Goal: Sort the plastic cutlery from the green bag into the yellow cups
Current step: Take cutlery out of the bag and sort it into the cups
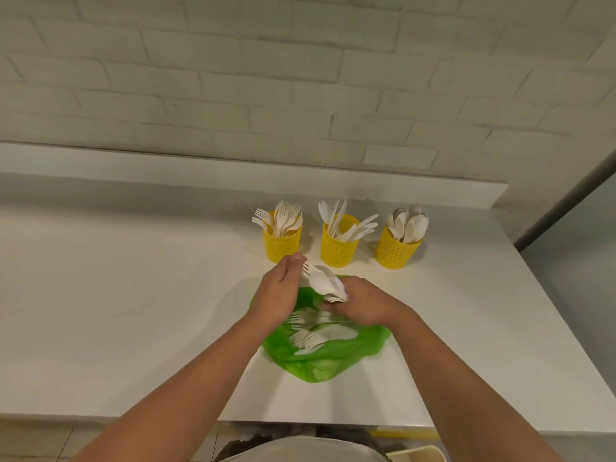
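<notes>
A green bag (333, 358) lies flattened on the white counter (133, 311) with several white plastic forks and knives (310, 338) spread on it. Behind it stand three yellow cups: the left cup (281, 245) holds forks, the middle cup (338, 250) holds knives, the right cup (396, 251) holds spoons. My left hand (280, 295) grips a fork near the left cup's base. My right hand (363, 303) holds a bunch of spoons and forks (325, 281) above the bag's far edge. Both hands meet at that bunch.
A white brick wall with a low ledge (233, 171) runs behind the cups. The counter's front edge (316, 423) is close to my body. A pale yellow bin corner (416, 453) shows below the counter at the bottom right.
</notes>
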Motion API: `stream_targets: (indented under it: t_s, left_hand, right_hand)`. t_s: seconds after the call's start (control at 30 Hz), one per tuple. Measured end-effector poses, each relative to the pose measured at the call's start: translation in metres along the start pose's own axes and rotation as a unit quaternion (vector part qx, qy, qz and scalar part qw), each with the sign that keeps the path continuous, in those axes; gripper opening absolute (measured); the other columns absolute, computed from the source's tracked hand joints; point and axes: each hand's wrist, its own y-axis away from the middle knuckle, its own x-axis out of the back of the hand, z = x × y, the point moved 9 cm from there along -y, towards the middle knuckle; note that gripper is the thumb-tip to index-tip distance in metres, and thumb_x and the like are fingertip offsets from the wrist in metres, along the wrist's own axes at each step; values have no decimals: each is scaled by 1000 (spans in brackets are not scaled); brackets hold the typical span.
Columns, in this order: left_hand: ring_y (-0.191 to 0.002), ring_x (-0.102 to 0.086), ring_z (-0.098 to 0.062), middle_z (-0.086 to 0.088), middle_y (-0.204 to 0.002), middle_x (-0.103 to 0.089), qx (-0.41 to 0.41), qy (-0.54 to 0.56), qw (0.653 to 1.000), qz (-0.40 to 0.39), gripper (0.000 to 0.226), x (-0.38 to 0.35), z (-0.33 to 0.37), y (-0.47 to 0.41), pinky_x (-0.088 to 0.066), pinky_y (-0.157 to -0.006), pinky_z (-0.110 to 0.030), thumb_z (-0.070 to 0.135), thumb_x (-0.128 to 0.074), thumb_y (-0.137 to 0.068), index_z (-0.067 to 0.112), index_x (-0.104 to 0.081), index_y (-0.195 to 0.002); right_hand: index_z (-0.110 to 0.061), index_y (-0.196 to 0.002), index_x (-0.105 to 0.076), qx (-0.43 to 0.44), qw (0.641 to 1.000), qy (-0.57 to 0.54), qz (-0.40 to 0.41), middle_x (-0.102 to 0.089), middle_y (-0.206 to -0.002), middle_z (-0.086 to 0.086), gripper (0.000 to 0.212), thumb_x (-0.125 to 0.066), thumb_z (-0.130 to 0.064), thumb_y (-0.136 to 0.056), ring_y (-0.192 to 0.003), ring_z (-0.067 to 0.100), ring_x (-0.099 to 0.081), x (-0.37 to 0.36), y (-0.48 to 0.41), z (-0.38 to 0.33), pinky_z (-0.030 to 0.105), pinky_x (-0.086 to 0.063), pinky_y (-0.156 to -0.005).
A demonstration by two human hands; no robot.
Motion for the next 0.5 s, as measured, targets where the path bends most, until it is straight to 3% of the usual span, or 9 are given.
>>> stream_targets:
  t_s: [0.13, 0.3, 0.4, 0.5]
  left_hand:
    - [-112, -63, -3, 11, -118, -71, -8, 42, 999, -34, 44, -16, 24, 5, -45, -91, -21, 50, -31, -109, 33, -70, -120]
    - [-109, -59, 8, 13, -119, -69, -67, 8, 997, -48, 37, -17, 54, 6, -43, -95, -24, 42, -38, -109, 27, -68, -127]
    - [-105, -64, -12, 2, -115, -71, -149, -95, 984, -21, 39, -17, 74, 6, -50, -94, -35, 42, -39, -109, 21, -67, -125]
    - [-119, -62, -17, 2, -129, -68, -162, -151, 975, -30, 44, -16, 83, 3, -48, -101, -36, 47, -40, -106, 22, -63, -135]
  right_hand:
    - [-34, -79, -58, 2, 1000, -18, 14, -62, -68, -12, 21, -76, -31, -90, -56, -3, -56, 1, -2, -4, 15, -42, -58]
    - [-29, -76, -60, -14, 995, -73, 62, -63, -53, -11, 21, -77, -27, -89, -51, 9, -59, 14, 3, -4, 20, -47, -56]
    - [-16, -81, -64, -5, 992, -90, 86, -64, -58, -6, 15, -76, -21, -88, -50, 13, -62, 20, 2, -10, 27, -52, -55]
    - [-6, -87, -65, 7, 988, -116, 103, -64, -62, -1, 15, -74, -18, -88, -49, 18, -63, 21, 1, -14, 33, -53, -56]
